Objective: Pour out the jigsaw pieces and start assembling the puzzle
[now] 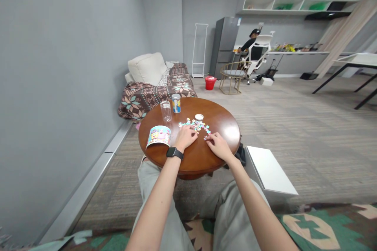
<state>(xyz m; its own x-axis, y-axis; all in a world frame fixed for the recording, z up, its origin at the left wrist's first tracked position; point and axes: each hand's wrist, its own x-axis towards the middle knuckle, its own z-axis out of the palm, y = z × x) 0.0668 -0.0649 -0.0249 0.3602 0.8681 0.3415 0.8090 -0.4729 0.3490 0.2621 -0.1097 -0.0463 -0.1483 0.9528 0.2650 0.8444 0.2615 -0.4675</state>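
Small pastel jigsaw puzzle pieces [198, 124] lie loosely spread on a round brown wooden table [188, 160]. My left hand [185, 137], with a black watch on its wrist, rests at the near left side of the pieces. Its fingers are curled together, and whatever is between them is too small to make out. To the right, my right hand [218, 146] pinches a jigsaw puzzle piece [205, 138] between thumb and fingertips, close to the tabletop. Left of my left hand stands a curved printed cartoon card [159, 135].
A clear plastic cylinder [166, 111], a printed can [176, 103] and a round white lid [199, 117] are on the table's far side. A white box [271, 168] stands right of my legs. Beyond are a covered sofa [159, 86], a red bucket [210, 82] and a seated person [250, 45].
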